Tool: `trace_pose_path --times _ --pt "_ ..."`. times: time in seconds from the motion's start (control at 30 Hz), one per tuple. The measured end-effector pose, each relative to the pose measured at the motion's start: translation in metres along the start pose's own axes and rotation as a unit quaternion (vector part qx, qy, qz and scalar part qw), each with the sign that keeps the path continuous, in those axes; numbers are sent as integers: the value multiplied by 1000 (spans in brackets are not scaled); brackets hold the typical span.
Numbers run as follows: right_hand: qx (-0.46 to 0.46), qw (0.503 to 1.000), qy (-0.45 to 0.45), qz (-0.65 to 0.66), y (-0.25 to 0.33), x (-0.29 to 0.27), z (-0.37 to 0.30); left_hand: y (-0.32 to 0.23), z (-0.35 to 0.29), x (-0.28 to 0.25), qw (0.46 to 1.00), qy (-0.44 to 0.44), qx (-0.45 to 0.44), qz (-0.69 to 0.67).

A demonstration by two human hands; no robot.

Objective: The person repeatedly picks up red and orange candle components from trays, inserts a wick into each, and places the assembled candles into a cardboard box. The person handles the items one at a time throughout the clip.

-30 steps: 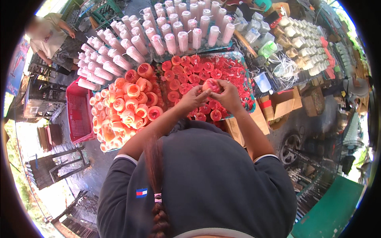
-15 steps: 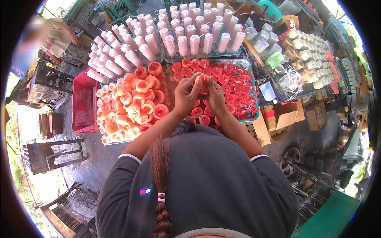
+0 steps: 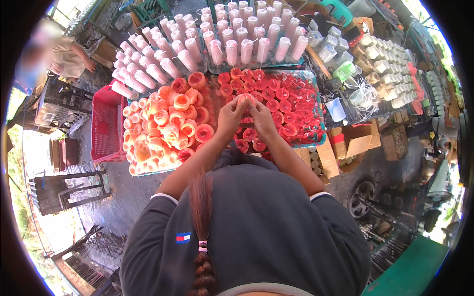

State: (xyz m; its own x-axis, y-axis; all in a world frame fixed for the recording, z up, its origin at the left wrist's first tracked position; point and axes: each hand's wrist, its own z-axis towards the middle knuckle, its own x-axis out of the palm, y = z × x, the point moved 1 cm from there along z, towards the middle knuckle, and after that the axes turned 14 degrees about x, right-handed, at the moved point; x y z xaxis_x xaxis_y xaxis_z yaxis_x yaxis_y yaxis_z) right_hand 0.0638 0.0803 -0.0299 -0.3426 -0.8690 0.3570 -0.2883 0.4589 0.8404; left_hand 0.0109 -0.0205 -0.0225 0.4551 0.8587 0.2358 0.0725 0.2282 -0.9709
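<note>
My left hand (image 3: 229,118) and my right hand (image 3: 263,120) meet at their fingertips. Pinched between them is a small red wax piece (image 3: 245,98), mostly covered by the fingers. Below the hands lies a tray (image 3: 323,121) holding several small red wax cups (image 3: 285,105), some with thin wicks showing, among red scraps toward its right side. To the left is a heap of orange-pink wax cups (image 3: 177,118) with curled, petal-like rims. Behind both stand rows of pale pink pillar candles (image 3: 231,52) with white wicks.
A red plastic crate (image 3: 106,123) stands at the left. On the right are a bundle of white strings (image 3: 364,96), a green cup (image 3: 343,71), rows of whitish blocks (image 3: 387,69) and an open cardboard box (image 3: 359,139). Another person (image 3: 69,56) is at the far left.
The view has shifted slightly, moving the trays a little to the right. Both hands stay together on the red wax piece, with their fingers turned somewhat differently around it.
</note>
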Motion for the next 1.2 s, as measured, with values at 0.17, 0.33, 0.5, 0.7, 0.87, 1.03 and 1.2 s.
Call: trace_pose_path --times 0.17,0.33,0.5,0.7,0.87,1.03,1.2 --pt "125 980 52 144 10 1 -12 -9 -1 -13 999 23 22 37" --pt "98 971 94 196 5 14 -22 -41 0 -32 959 153 140 193" --pt "80 969 140 188 1 7 -16 -42 0 -36 918 158 243 272" --pt "-40 999 -25 15 11 2 -6 -11 12 -19 990 43 64 119" --pt "-131 983 -132 -3 27 -6 3 -6 19 9 996 12 0 -92" --pt "-61 993 -94 46 23 -28 11 -2 20 28 997 11 26 -66" --pt "-120 985 -107 -56 23 -32 11 8 25 28 994 -13 58 -86"
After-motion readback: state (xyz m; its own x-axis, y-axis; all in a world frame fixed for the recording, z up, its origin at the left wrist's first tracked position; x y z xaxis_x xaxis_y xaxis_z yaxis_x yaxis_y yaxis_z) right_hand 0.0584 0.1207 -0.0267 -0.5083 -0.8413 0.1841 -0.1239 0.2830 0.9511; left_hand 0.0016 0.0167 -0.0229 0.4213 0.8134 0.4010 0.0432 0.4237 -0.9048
